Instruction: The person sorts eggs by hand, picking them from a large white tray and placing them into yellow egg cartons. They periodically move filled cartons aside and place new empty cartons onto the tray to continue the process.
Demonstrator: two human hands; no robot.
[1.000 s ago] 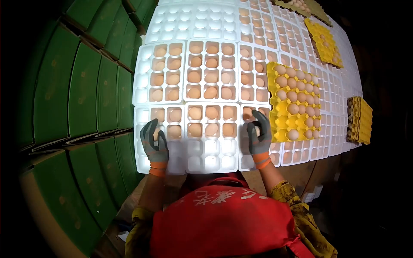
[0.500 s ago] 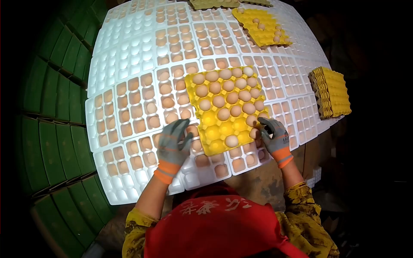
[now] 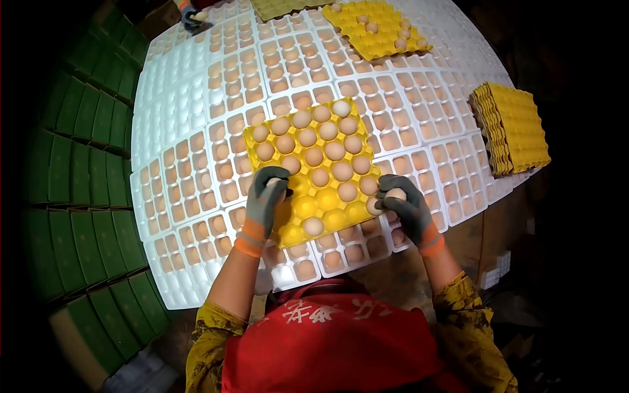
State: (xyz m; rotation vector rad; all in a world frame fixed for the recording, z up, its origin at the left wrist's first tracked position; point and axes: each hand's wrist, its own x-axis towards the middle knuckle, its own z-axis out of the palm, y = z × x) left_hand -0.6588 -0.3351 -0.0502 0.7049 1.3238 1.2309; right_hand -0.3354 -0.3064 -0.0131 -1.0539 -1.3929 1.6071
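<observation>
A yellow egg tray [image 3: 304,208] lies across the white foam trays in front of me, with several brown eggs in its upper rows and some bare cups near its lower left. My left hand [image 3: 264,200], in a grey glove with an orange cuff, is closed at the tray's left edge around an egg [image 3: 274,184], partly hidden by the fingers. At the right edge, my right hand [image 3: 409,204], gloved alike, grips another egg [image 3: 396,194]. A lone egg [image 3: 314,226] sits in the tray's bottom row.
White foam trays [image 3: 219,149] with egg-filled pockets cover the surface. A second yellow tray [image 3: 380,29] holds a few eggs at the back. Stacked yellow trays [image 3: 514,128] stand at right, green boxes [image 3: 72,242] at left. Another person's gloved hand [image 3: 194,21] holds an egg.
My left hand has come up from the foam pockets to the yellow tray's left edge, with an egg in it. An egg now shows in my right hand. Another person's hand has appeared top left.
</observation>
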